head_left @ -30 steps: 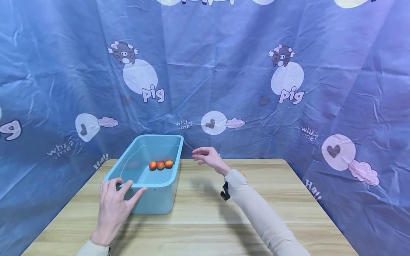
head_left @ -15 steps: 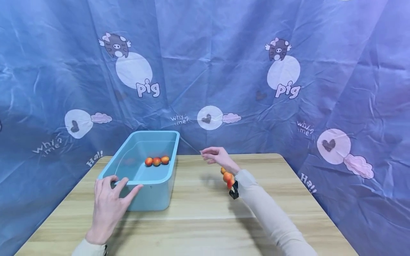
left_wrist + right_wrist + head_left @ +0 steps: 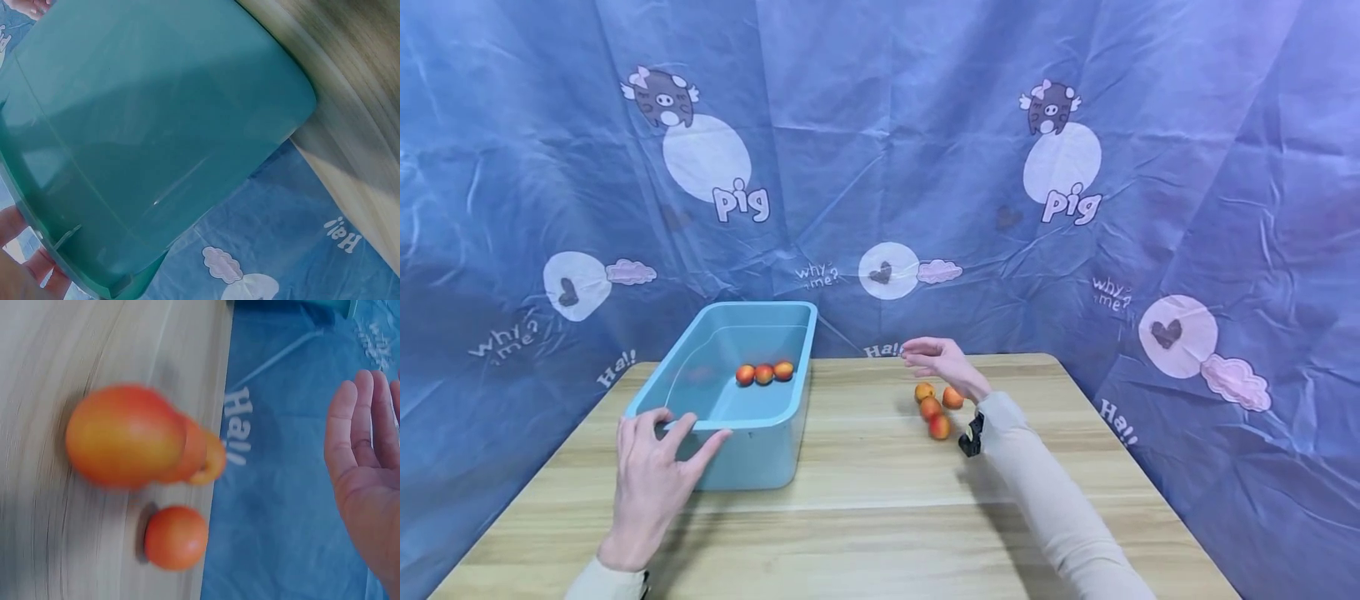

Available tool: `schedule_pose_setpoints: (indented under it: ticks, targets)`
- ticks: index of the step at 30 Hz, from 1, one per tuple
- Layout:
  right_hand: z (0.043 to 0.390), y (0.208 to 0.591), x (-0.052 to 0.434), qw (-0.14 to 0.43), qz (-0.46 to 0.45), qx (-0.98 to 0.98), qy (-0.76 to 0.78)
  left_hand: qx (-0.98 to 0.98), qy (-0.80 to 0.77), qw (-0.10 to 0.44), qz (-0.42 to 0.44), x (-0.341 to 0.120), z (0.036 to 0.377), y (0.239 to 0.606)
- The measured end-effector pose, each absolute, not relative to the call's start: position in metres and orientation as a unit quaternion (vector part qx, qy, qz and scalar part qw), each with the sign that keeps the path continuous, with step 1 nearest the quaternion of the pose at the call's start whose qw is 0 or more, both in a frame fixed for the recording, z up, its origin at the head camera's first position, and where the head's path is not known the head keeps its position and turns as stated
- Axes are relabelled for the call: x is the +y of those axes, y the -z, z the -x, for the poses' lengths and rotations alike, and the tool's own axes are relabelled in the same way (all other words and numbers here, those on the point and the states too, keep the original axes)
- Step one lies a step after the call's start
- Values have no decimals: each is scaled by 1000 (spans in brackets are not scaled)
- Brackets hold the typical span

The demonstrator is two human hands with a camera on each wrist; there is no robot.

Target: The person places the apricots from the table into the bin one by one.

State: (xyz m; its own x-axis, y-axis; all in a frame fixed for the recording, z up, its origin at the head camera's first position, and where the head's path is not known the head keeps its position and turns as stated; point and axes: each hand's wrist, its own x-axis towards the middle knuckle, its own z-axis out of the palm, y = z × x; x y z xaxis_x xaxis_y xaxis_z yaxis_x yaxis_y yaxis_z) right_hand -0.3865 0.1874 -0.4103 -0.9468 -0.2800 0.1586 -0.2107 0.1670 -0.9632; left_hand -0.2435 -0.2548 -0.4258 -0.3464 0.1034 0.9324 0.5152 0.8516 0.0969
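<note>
Above the four fruits (image 3: 934, 410), the right hand (image 3: 942, 362) hovers open; left hand (image 3: 651, 483), apparently flat, touches the tub (image 3: 752, 454).

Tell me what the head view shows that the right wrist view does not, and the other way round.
Only the head view shows the left hand touching the near rim of the blue bin, three fruits in the bin, and the whole wooden table. Only the right wrist view shows the open palm and straight fingers close up, holding nothing. Both show the right hand above the fruits on the table, the table top, and the blue printed backdrop behind; the head view counts four loose fruits.
</note>
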Motion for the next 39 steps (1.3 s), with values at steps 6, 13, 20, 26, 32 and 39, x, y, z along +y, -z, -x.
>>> schedule_pose_setpoints:
  ticks: [6,13,20,26,32,39]
  targets:
    - [384,413,210,11,153,765,625,-817,178,517,182,-257,245,425]
    - [383,426,232,14,164,760,628,-821,173,514,178,-261,247,425]
    - [387,441,246,3,154,784,602,-826,175,503,186,-262,249,425]
    - [387,448,250,-3,104,808,580,-819,180,513,183,-263,253,425]
    - [385,458,256,41,46,792,607,-821,179,511,184,-265,256,425]
    - [390,465,260,71,76,828,551,-816,186,514,186,-266,258,426]
